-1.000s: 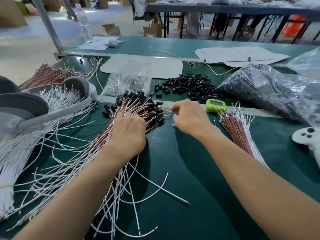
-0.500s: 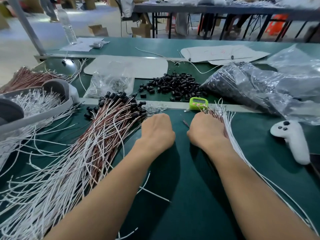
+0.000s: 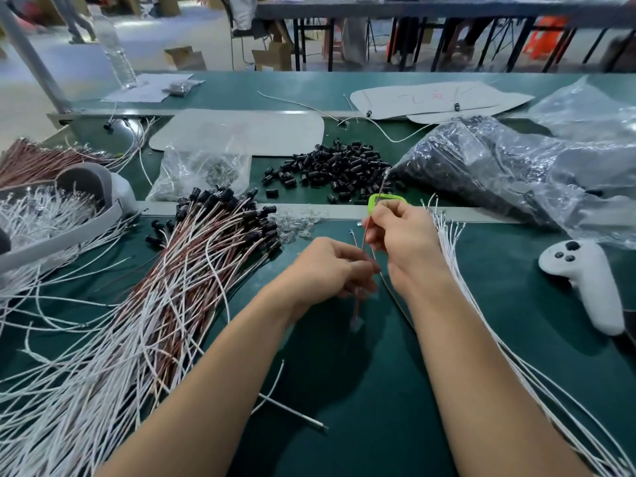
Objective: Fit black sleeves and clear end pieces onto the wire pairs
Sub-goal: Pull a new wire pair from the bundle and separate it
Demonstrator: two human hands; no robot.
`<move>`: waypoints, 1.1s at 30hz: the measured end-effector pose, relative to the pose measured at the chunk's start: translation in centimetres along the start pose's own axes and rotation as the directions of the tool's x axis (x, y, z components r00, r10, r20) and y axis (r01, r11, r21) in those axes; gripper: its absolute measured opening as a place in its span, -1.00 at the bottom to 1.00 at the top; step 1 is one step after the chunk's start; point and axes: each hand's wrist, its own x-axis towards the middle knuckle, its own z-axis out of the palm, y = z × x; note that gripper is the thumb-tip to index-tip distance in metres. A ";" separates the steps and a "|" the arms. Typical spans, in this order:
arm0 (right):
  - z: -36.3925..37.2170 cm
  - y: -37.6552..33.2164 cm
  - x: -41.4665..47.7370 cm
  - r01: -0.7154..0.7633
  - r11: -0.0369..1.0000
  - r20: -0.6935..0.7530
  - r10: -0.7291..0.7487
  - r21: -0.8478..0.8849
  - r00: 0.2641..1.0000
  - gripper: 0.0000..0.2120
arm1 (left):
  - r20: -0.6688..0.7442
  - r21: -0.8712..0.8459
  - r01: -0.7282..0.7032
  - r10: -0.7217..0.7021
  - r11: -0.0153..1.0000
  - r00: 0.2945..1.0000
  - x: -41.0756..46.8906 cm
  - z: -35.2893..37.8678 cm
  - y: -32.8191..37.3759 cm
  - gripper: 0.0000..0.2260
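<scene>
My right hand point(image 3: 406, 239) pinches a red and white wire pair point(image 3: 377, 196) that sticks up past the fingers. Just below and left of it, my left hand point(image 3: 330, 270) holds the lower part of the same pair, whose end hangs beneath the fist point(image 3: 356, 311). Loose black sleeves point(image 3: 330, 170) lie in a heap behind the hands. Small clear end pieces point(image 3: 296, 223) are scattered beside a big fan of finished pairs point(image 3: 192, 270) capped with black sleeves. Unfitted wires point(image 3: 447, 235) lie to the right of my right hand.
A green timer point(image 3: 373, 201) sits behind my right hand. A white controller point(image 3: 585, 280) lies at right. Plastic bags of black parts point(image 3: 499, 170) and clear parts point(image 3: 203, 170) sit at the back. A grey tray point(image 3: 69, 218) with white wires is at left.
Both hands have lifted off the green mat. The right hand has picked a wire pair from the right bundle and raised it, and the left hand has closed on its lower part.
</scene>
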 end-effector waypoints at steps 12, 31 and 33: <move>0.5 1.7 0.1 -0.013 0.990 -0.045 0.020 0.142 0.999 -0.76 | -0.192 0.016 -0.031 0.034 0.999 0.981 1.4 -3.5 0.8 -0.81; 0.1 1.9 0.2 -0.196 0.943 0.099 0.175 0.271 0.980 -0.78 | -0.549 0.698 0.286 0.235 0.657 0.802 14.2 -6.0 1.6 -0.73; -0.1 1.7 0.2 -0.208 0.938 0.105 0.185 0.276 0.977 -0.79 | -0.547 0.710 0.307 0.221 0.634 0.808 14.9 -6.0 2.1 -0.76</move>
